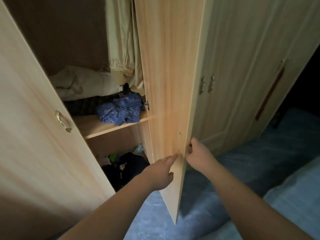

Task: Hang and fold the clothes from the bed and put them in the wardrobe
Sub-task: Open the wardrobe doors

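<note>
Stood before the wardrobe (242,75) with its right door (169,84) swung out nearly edge-on. Gripped that door's free edge in the right hand (197,155), fingers curled round onto the outer face. Pressed the left hand (160,172) flat against the inner face, fingers straight, just beside the right hand with only the panel between. Carried no garment in either.

Found clothes only beyond the left hand, inside the wardrobe: a blue patterned garment (119,111) on the shelf (97,129) above and to the left of that hand, a pale hanging garment (123,40) higher up by the hinge side, and a dark heap (128,167) just left of the fingertips.

Judged the step to be swinging this door, though could not tell whether wider or shut. Best done by leading from the edge with the right hand, steadying with the flat left, and moving both together so the panel does not twist. Worth keeping the curled fingers from being caught against the closed doors to their right, and watching that the hanging garment does not catch at the hinge.

Could not see the right fingertips behind the edge, nor whether they held a handle. Lost the rail and hangers above the frame. Could not separate the pieces in the dark heap. Took the pale blue mass (294,201) below the right arm for the bed, cut off at the corner, with no clothes visible on it.
</note>
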